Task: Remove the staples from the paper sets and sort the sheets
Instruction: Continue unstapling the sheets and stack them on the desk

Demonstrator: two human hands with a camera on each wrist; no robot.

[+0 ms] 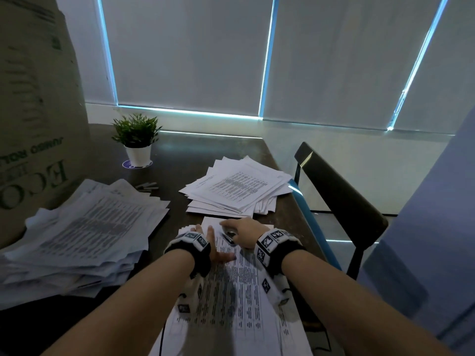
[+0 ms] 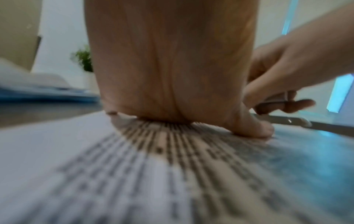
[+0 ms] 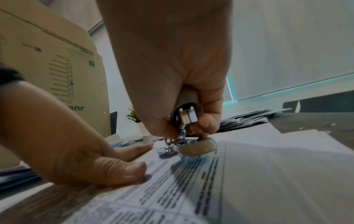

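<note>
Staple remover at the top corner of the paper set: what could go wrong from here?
1. The staple remover, gripped by the right hand, bites at the very corner of the paper set; a hard pull may tear that corner.
2. The left hand presses flat with its thumb close to the metal claws, so a slip could nick it.
3. A freed staple could fall unseen among the printed sheets.

A printed paper set (image 1: 231,286) lies flat at the table's near edge, covered in columns of small text. A metal staple remover (image 3: 184,136) stands on its far corner (the staple itself cannot be made out). A loose stack of sheets (image 1: 239,188) fans messily by the right edge; another heap (image 1: 84,227) sits by the left.
</note>
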